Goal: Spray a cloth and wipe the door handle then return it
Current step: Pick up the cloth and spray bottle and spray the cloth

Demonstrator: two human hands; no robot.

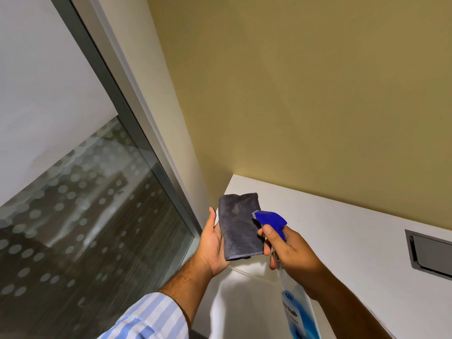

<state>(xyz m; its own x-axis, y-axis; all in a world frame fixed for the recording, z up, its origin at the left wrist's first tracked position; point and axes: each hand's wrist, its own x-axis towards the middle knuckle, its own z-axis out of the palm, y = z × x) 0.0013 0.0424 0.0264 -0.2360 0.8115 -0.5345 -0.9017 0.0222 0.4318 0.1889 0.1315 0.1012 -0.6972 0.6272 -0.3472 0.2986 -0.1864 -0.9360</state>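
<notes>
Holding a folded grey cloth (238,227) flat across its open palm, the left hand (213,245) sits with fingers spread behind the fabric and the thumb up along its left edge. The cloth stands roughly upright, its stitched hem at the bottom. Just to its right, the right hand (289,250) wraps the neck of a spray bottle (297,311), with the index finger curled over the front below the blue spray head (270,217). The nozzle points at the cloth and looks to be touching or nearly touching its right edge, though the overlap makes that hard to judge. The bottle's clear body, with a blue and white label, hangs down toward the bottom edge of the view. Both hands are over a white counter (342,228) set against a tan wall (293,94). A grey recessed plate (430,253) sits in the counter at far right. A metal-framed glass panel (80,216) with frosted dots runs along the left, and a striped sleeve (151,316) covers the left forearm.
</notes>
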